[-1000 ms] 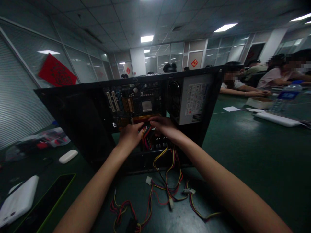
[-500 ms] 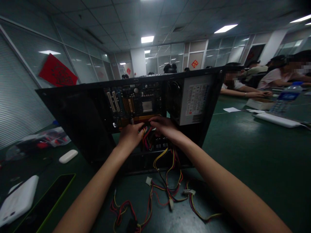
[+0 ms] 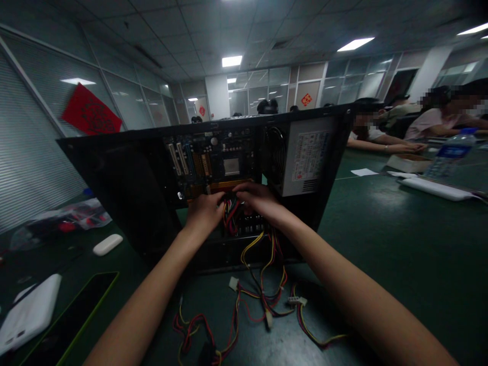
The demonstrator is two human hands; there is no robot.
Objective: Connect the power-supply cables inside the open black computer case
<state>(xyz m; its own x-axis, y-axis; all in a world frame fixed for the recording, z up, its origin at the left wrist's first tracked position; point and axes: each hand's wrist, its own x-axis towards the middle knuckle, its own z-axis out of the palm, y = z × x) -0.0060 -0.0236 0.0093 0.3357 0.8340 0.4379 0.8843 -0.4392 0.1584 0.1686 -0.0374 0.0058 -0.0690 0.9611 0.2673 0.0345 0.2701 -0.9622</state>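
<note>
An opened black computer case [image 3: 118, 203] stands on the table. Inside it are a motherboard [image 3: 217, 157] and, at the upper right, a power supply [image 3: 307, 157] with a fan. My left hand [image 3: 204, 211] and my right hand [image 3: 259, 199] meet at the motherboard's lower edge. Between them is a thick power cable [image 3: 231, 217] of coloured wires, with the fingers of both hands closed on its upper end. The fingers hide its plug, so I cannot tell how it sits against the board. Loose power leads [image 3: 267, 300] with white connectors spill onto the table in front.
On the left lie a white phone [image 3: 32, 312], a dark green-edged phone [image 3: 72, 320], a white oval case [image 3: 108, 245] and a plastic bag [image 3: 72, 218]. A water bottle [image 3: 453, 152], a small box [image 3: 407, 162] and a white power strip [image 3: 436, 188] are at the right. Other people sit beyond.
Both hands stay at the same place on the cable. The wires between them have shifted very slightly; otherwise the view is nearly the same.
</note>
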